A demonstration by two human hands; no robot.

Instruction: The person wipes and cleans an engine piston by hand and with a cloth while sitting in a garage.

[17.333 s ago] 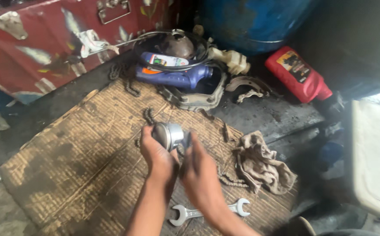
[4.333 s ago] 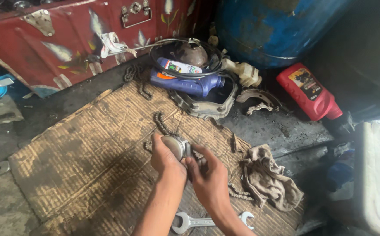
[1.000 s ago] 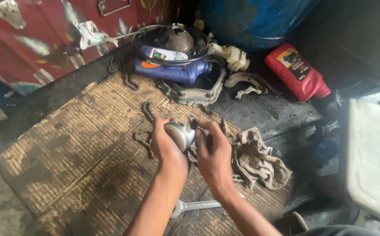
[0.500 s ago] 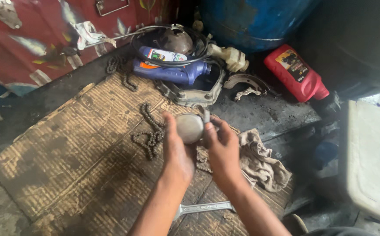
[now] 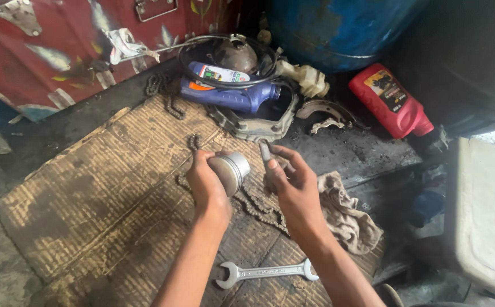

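Observation:
My left hand (image 5: 206,183) grips a grey metal piston (image 5: 231,170) over a sheet of worn cardboard (image 5: 99,187). Just to its right, my right hand (image 5: 294,187) holds a narrow dark metal part (image 5: 265,157) upright between the fingers, a short gap away from the piston. A greasy drive chain (image 5: 256,206) lies on the cardboard under both hands and trails up past the left thumb.
A double-ended wrench (image 5: 265,272) lies near my forearms. A dirty rag (image 5: 347,213) is at right. Behind are a blue bottle (image 5: 230,95), a grey engine cover (image 5: 253,126), brake shoes (image 5: 326,111), a red oil bottle (image 5: 392,101), a blue drum (image 5: 338,25) and a red metal box (image 5: 59,45).
Both hands have shifted slightly up and right over the last second. The piston has turned onto its side and the right hand has drawn away from it with the dark part.

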